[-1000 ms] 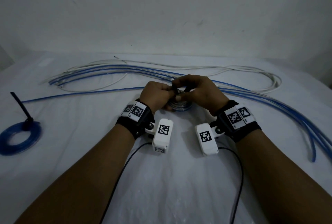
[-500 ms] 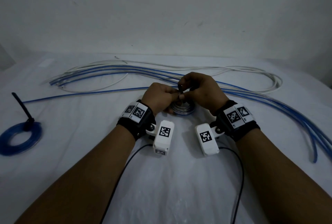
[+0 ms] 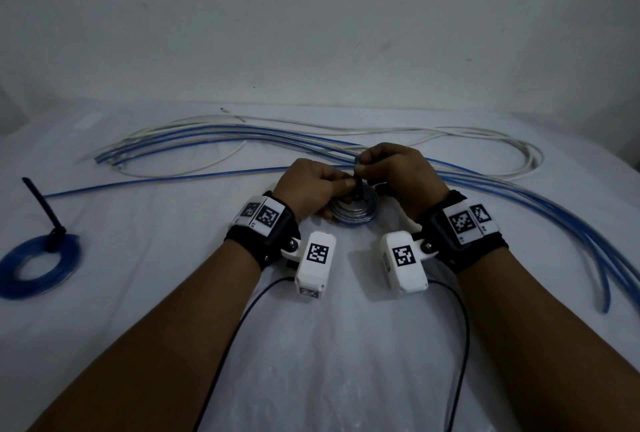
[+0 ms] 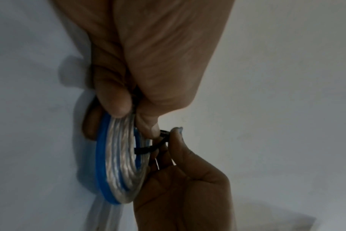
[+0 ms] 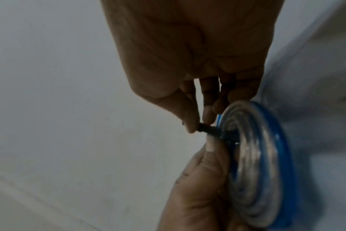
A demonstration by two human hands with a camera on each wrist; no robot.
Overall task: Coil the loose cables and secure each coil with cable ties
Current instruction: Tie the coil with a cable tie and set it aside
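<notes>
A small coil [image 3: 353,215] of clear and blue cable sits on the white sheet at the centre, tilted up between my hands. My left hand [image 3: 341,186] grips the coil's [image 4: 118,164] left rim between fingers and thumb. A black cable tie [image 4: 146,150] wraps the coil's strands. My right hand [image 3: 362,165] pinches the cable tie's [image 5: 207,129] free end between thumb and forefinger, just above the coil [image 5: 263,164]. The far side of the coil is hidden behind my hands.
A tied blue coil [image 3: 38,262] with a black tie tail [image 3: 40,201] sticking up lies at the left. Loose blue cables [image 3: 554,220] and a white cable [image 3: 502,151] run across the back and down the right side. A wall stands behind.
Both hands have shifted slightly right and apart, so more of the coil shows below them. My right fingers have drawn up along the black tie.
</notes>
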